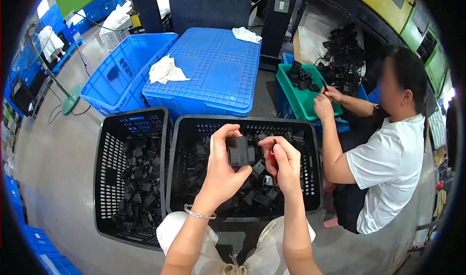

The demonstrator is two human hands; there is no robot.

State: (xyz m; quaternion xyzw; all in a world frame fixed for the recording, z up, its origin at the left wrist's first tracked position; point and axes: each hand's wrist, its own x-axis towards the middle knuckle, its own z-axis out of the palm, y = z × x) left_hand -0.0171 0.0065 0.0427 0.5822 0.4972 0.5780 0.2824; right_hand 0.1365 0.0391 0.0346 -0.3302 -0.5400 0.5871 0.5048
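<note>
Left fingers clasp black part; right fingers grip red tool.

We can read no words, numbers or signs: none on the black part in our left hand, the red tool in our right hand or the blue lid beyond both. Well beyond the right hand, a pale plate is too small for us to make out any marking.

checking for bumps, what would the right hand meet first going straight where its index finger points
Probably the black plastic part held in the left hand, though depth is unclear.
</note>
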